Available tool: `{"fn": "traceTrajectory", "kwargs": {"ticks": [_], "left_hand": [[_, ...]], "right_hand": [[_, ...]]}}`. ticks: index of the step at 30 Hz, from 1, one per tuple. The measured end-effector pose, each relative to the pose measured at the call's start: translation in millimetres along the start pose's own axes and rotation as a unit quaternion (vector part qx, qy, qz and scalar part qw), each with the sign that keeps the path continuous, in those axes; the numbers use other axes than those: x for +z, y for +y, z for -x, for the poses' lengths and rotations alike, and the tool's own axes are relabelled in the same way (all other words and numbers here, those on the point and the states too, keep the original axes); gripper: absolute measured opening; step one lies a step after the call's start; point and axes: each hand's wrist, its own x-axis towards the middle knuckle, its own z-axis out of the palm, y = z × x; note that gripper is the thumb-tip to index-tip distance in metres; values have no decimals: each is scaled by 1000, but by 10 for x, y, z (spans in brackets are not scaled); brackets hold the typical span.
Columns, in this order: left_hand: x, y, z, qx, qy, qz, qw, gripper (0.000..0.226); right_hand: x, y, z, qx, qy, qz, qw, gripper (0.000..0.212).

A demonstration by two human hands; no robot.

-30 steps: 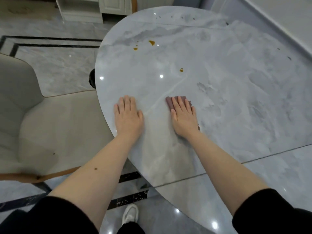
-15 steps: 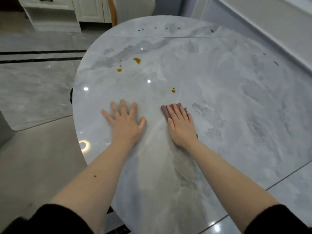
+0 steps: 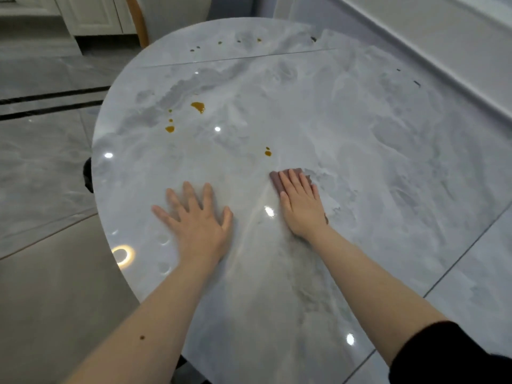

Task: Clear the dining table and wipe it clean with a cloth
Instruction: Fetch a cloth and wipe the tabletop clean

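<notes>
My left hand [image 3: 198,220] lies flat with its grip spread apart on the grey marbled worktop [image 3: 374,167], while to its right my right hand [image 3: 300,206], fingers straight, presses the brownish cloth [image 3: 277,177] flat just below the orange spills [image 3: 198,106].

Glossy grey marble-look floor tiles [image 3: 41,162] w/ two dark inlay strips [image 3: 50,105] at left; a beige rug [image 3: 55,300] covers the lower-left corner. White cabinets [image 3: 91,15] and a wood-framed chair [image 3: 166,15] stand at top. A pale wall w/ white baseboard [image 3: 443,65] runs along right.
</notes>
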Motion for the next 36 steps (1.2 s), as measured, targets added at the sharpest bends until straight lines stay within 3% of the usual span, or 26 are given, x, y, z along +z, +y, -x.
{"fn": "traceTrajectory", "kwargs": {"ticks": [3, 8, 14, 18, 23, 26, 31, 34, 36], "left_hand": [[-37, -3, 1, 2, -20, -3, 1000, 66], [-178, -237, -285, 111, -6, -17, 994, 61], [-286, -405, -888, 124, 48, 30, 991, 58], [-121, -360, -1174, 240, 23, 91, 966, 68], [26, -268, -1296, 244, 16, 94, 965, 69], [39, -269, -1292, 246, 15, 93, 965, 65], [35, -290, -1308, 249, 1, 86, 965, 61], [39, -298, -1314, 253, 1, 77, 964, 60], [39, -296, -1314, 253, 0, 80, 964, 61]], "right_hand": [[98, -384, -18, 17, 24, -4, 1000, 53], [169, -410, 544, -135, -26, 4, 991, 58], [2, 93, 164, 58, 10, -2, 998, 58], [39, -35, -494, 160, 54, -22, 985, 53], [23, -268, -1061, 217, 43, -34, 975, 53], [25, -384, -1199, 167, 30, -30, 985, 53], [51, -531, -767, -9, 12, -3, 1000, 55], [123, -528, -220, -149, -13, 14, 989, 55], [67, -336, -167, -190, -43, 30, 980, 53]]}}
